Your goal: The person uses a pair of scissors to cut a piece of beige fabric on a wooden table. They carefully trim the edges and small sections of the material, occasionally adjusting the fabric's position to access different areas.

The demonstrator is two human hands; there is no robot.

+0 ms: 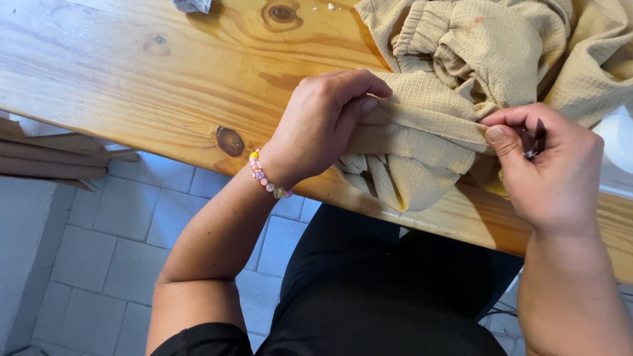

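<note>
Two hands work on one beige crinkled garment (461,72) that lies bunched on the right part of a wooden table (132,72), with a fold of it hanging over the near edge. A gathered, elastic-looking band shows in the upper part of the heap, and a faint reddish mark sits on the cloth near it.

Between the hands a strip of the fabric is drawn out flat along the table edge. At one end the left hand (320,125) presses down on it, the fingers curled and closed over the cloth, the thumb laid along the fold. At the other end the right hand (550,171) pinches the cloth between thumb and forefinger; the remaining fingers are curled around a small dark, slender tool (537,138) with a bit of metal showing, whose kind cannot be told from here.

On the left wrist sits a bracelet of pastel beads (266,177). The tabletop is varnished pine with dark knots, one near the front edge just beside the left wrist. At the far edge lies a small grey scrap (192,5). A white object (620,142) shows at the right border, partly under the garment. Below the table are pale floor tiles (112,231), some wooden slats (53,155) at the left, and the person's black clothing (382,290).
</note>
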